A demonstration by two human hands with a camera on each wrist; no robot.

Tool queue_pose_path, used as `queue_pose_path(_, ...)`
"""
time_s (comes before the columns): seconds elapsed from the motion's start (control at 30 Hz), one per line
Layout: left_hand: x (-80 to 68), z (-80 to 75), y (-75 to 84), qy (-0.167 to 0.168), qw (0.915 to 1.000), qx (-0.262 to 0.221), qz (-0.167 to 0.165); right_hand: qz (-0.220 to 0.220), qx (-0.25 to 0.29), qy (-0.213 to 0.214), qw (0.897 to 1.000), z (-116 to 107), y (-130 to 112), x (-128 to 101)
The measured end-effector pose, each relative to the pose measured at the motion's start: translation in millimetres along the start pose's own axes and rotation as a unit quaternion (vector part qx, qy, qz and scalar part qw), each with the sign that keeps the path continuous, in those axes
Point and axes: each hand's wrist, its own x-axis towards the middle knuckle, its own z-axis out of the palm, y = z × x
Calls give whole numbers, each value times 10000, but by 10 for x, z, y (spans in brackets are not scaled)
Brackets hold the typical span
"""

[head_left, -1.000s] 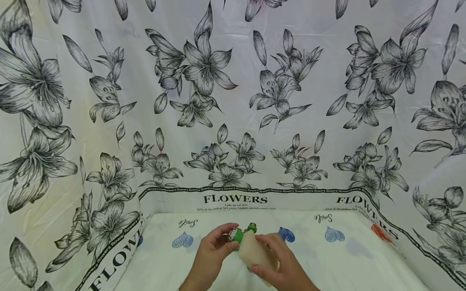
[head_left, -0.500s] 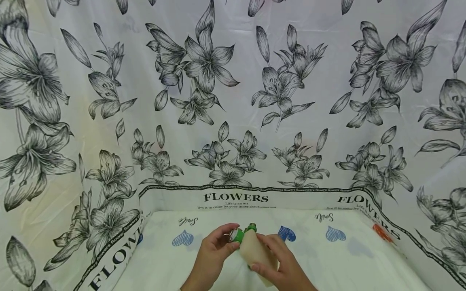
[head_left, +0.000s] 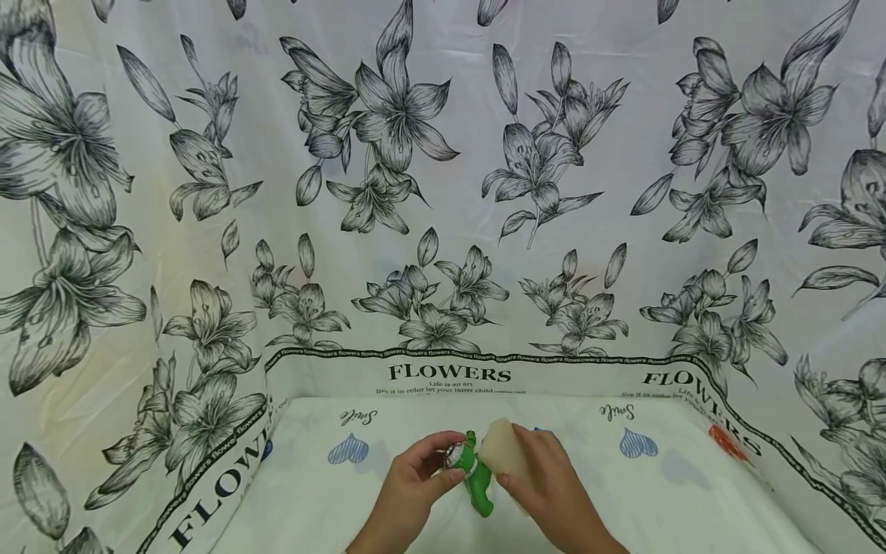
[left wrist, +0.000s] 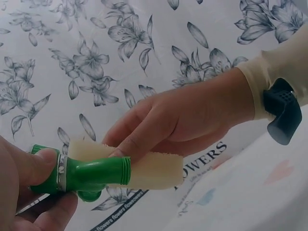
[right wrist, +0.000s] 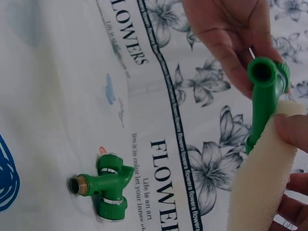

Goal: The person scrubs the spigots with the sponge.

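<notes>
A green plastic hose fitting (left wrist: 86, 174) with a pale metal-looking ring is pinched between the thumb and fingers of my left hand (head_left: 415, 475). Its threaded end points right in the left wrist view, and a round open end faces the camera in the right wrist view. A cream sponge (head_left: 501, 452) is gripped by my right hand (head_left: 550, 473). The sponge lies close along the fitting and overlaps it in both wrist views. In the head view, part of the fitting's green pipe hangs below the left fingers.
A second green fitting (right wrist: 108, 190) with a brass threaded end lies on the white cloth, seen in the right wrist view. The cloth-covered table (head_left: 311, 508) bears printed hearts. Flower-patterned curtains (head_left: 443, 192) stand behind it and on both sides.
The sponge has swung up and to the right in the head view, uncovering the fitting's green pipe. My right hand has turned with it, while my left hand has shifted slightly right.
</notes>
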Motion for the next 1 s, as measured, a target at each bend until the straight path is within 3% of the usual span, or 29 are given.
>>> queue_pose_path(0.13, 0, 17, -12, -145, 9999, -8, 36, 352, 40, 154, 9993, -20, 61, 14)
queue_pose_path(0.3, 6, 11, -26, -146, 9999, -5, 27, 745, 541, -76, 9957, 3, 56, -6)
queue_pose_path(0.57, 18, 3, -58, -1, 9999, -5, -104, 695, 968, -295, 9924, 81, -58, -62)
queue_pose_path(0.67, 20, 1, -61, 86, 9999, 14, -138, 376, 1103, -455, 9921, 98, -89, -82)
queue_pose_path(0.77, 27, -7, -66, 177, 9997, 9, -148, -369, 1110, -567, 9915, 110, -104, -97)
queue_pose_path(0.9, 44, -17, -70, 326, 9993, -75, -175, -1323, 1117, -557, 9833, 118, -110, -95)
queue_pose_path(1.0, 54, -21, -70, 396, 9989, -110, -205, -1586, 1188, -591, 9784, 118, -117, -74)
